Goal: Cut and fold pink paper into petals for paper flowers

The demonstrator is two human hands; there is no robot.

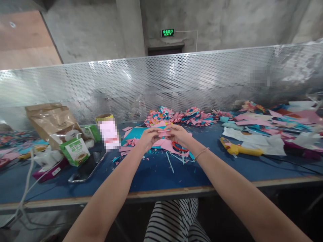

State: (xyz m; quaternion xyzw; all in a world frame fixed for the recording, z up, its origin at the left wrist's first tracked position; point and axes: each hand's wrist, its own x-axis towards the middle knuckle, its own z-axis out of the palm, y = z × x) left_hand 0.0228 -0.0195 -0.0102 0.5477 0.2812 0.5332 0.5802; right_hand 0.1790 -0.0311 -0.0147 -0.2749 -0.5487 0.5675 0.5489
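Both forearms stretch forward over the counter (pixel 181 183) and slant inward until the hands nearly meet. The left hand (pixel 149 137) and right hand (pixel 180 135) have bent fingers and pinch a small piece of pink paper (pixel 164 133) between them, above a pile of cut sheets. A thin bracelet (pixel 202 153) circles the right wrist.

The counter has a dark blue top with a bare, wood-coloured front edge. Behind it stands a shiny metal screen (pixel 113 79) full of small holes, then a rough grey concrete wall (pixel 88 37) with a green exit sign (pixel 168 32).

Spiky, layered paper flowers (pixel 198 117) line the back; a smooth yellow glue gun (pixel 242 150) lies to the right, a creased brown paper bag (pixel 51 122) stands left.
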